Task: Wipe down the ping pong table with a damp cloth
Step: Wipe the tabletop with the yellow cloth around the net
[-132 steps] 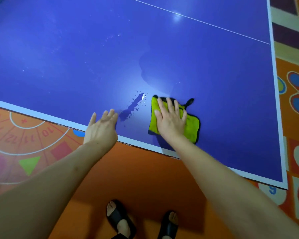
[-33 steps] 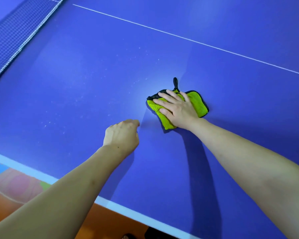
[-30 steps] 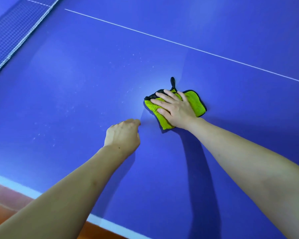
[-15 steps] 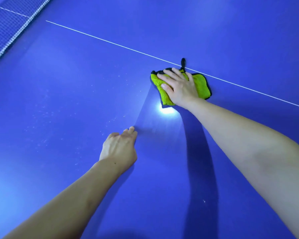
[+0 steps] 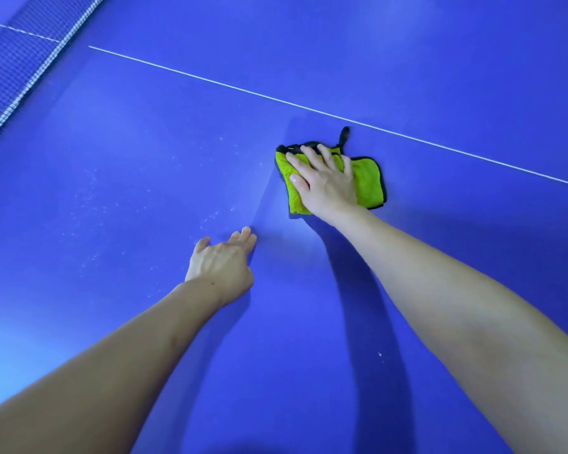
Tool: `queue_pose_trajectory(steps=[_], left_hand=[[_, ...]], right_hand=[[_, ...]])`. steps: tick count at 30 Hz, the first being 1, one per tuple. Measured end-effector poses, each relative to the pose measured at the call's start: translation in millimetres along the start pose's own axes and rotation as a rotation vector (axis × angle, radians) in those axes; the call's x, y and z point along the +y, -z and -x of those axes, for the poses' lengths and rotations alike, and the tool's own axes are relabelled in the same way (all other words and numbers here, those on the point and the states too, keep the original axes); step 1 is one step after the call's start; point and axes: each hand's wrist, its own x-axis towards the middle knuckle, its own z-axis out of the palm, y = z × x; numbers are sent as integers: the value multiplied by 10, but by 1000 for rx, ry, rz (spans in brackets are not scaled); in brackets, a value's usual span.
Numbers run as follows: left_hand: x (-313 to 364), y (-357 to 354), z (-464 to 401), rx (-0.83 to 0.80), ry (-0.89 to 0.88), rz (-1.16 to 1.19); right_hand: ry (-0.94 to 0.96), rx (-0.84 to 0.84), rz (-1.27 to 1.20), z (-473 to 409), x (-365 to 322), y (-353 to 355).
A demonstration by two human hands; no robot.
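While the right hand point(image 5: 325, 185) presses flat, fingers straight, on the green microfibre cloth point(image 5: 364, 181) just short of the white centre line point(image 5: 407, 135) | left hand point(image 5: 222, 263) braces on the bench point(image 5: 440, 77), fingers loose, holding nothing | dusty specks point(image 5: 89, 198) lie left of cloth, so the right hand leads

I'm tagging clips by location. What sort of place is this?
Probably a games or recreation room, though only the blue ping pong table shows: its white centre line, the dark mesh net, and a right hand pressing a yellow-green microfibre cloth on it.
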Motion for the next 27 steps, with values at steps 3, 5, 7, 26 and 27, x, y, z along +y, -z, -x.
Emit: queue_pose_trajectory(steps=[3, 5, 7, 26, 27], left_hand=[[62, 107, 53, -3, -18, -21], [92, 156, 110, 12, -12, 0], [75, 134, 178, 47, 24, 75], [-690, -555, 1196, 279, -148, 133], [-772, -570, 1218, 285, -151, 135]], right_hand=[[1, 31, -23, 714, -205, -117], [-28, 41, -26, 1221, -366, -185], [-71, 31, -44, 1746, -546, -260], [-425, 77, -113, 1769, -1327, -332], [-449, 81, -120, 1720, -1425, -346]])
